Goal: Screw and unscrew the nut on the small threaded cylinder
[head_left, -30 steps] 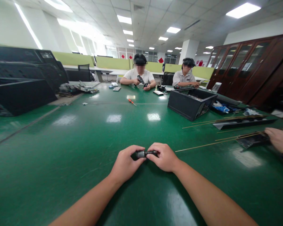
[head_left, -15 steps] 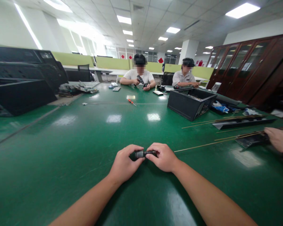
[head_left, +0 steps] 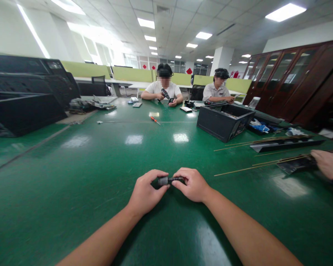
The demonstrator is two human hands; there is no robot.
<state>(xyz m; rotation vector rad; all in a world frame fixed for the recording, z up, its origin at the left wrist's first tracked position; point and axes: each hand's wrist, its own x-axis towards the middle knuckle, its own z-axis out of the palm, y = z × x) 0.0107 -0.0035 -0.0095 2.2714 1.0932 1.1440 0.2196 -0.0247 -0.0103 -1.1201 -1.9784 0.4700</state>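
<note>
My left hand (head_left: 145,192) and my right hand (head_left: 193,184) meet just above the green table (head_left: 100,166), both closed on a small dark cylindrical part (head_left: 169,180) held level between them. The left fingers grip its thicker grey end, the right fingers its thinner ribbed end. Most of the part is hidden by my fingers.
A co-worker's hand (head_left: 328,164) rests on a dark tray (head_left: 296,164) with thin brass rods (head_left: 252,168) at the right. A black open case (head_left: 223,120) stands beyond. Black equipment cases (head_left: 24,96) fill the left. Two people sit at the far end; a red screwdriver (head_left: 154,119) lies mid-table.
My hands and the part have barely moved. The long brass rod near my right hand has been drawn back to the right by the co-worker.
</note>
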